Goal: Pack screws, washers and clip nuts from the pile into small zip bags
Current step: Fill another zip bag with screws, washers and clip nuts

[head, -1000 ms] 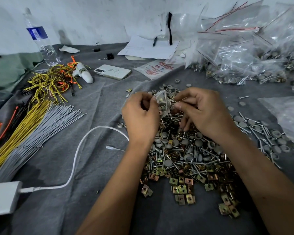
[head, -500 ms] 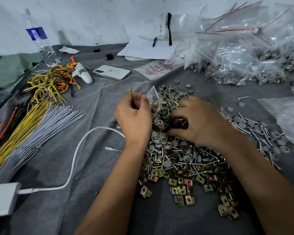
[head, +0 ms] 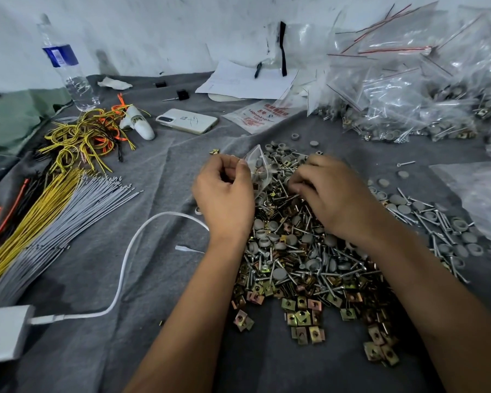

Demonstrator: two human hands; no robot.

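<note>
Just left of the pile's far end, the left hand (head: 224,194) pinches a small clear zip bag (head: 258,165) between thumb and curled fingers, holding its mouth up and open; a few grey pieces show through the plastic. Right beside it, the right hand (head: 332,194) lies palm-down on the heaped pile of silver screws, grey round washers and brass-coloured square clip nuts (head: 309,259), its fingers curled into the hardware; whether they pinch a piece cannot be told, since the fingertips are buried among the parts. Clip nuts gather mostly at the near edge of the pile, screws and washers farther back and off to the right.

Everything sits on a grey cloth (head: 125,321). At far right is a heap of filled clear zip bags with red seal strips (head: 408,95). On the left lie straight bundles of grey and yellow wires (head: 54,222), with tangled yellow and orange wire loops (head: 88,137) beyond them. A white phone (head: 187,121) lies face-down at centre far, a clear plastic water bottle with a blue label (head: 65,66) stands at far left, and a white cable (head: 131,251) curves from a white box (head: 3,333) at the near left.
</note>
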